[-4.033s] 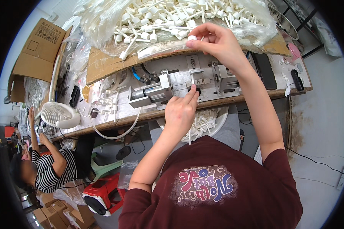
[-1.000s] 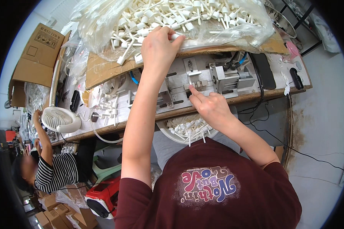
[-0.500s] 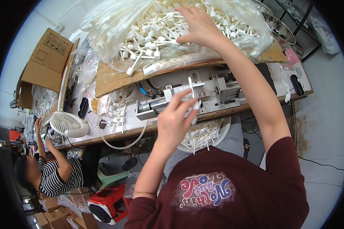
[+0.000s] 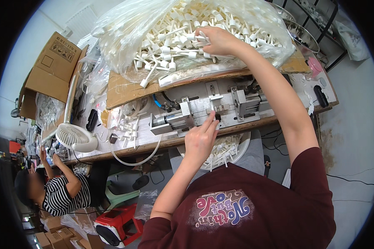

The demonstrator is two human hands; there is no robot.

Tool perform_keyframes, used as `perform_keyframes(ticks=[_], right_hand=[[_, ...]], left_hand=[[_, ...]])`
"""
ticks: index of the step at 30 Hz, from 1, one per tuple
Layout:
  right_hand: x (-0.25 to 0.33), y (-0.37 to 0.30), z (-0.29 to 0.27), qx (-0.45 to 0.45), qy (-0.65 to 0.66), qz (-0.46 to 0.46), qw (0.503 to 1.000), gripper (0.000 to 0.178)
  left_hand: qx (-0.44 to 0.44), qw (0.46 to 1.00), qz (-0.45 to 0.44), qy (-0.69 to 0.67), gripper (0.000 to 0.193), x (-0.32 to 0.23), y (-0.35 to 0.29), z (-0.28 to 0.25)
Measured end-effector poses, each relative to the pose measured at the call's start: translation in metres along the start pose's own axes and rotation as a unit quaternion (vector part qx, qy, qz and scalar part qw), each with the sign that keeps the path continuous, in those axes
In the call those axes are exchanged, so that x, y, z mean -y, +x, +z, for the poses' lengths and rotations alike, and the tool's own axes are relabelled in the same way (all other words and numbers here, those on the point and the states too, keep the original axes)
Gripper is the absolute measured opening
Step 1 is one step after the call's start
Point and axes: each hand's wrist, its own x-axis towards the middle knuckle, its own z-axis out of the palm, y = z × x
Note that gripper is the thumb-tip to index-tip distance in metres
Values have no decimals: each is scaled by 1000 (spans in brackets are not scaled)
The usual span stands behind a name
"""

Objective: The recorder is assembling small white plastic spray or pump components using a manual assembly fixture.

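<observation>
My left hand reaches to the metal fixture on the bench. Its fingertips press together at the lower end of a white plastic piece, which lies in the middle of the fixture; my thumb is mostly hidden. Farther off, my right hand is at the near side of a big heap of white plastic pieces, each a small cup on a thin stem, like a scoop. Its fingers curl round one or more of these, with white showing between them.
Clear plastic sheeting surrounds the heap, on cardboard. A bowl of similar pieces rests on my lap. A white fan stands left, beside a cardboard box. Another person in a striped shirt works at lower left.
My left hand has lowered the white piece from above the bench into the fixture. The fingers of my right hand, spread over the heap before, have closed at its near side.
</observation>
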Motion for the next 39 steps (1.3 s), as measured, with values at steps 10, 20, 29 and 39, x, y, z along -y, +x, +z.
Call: perform_keyframes(ticks=[10, 20, 29, 39], right_hand=[[-10, -32, -12, -154, -65, -80, 983, 32], [-27, -52, -40, -131, 385, 126, 905, 21], [-10, -87, -58, -134, 528, 109, 831, 22], [69, -160, -5, -106, 599, 68, 791, 30]], left_hand=[[28, 999, 7, 34, 27, 3, 10, 3], [34, 999, -2, 25, 28, 5, 7, 1], [-128, 956, -116, -238, 59, -9, 60, -47], [78, 776, -291, -554, 24, -5, 67, -47]])
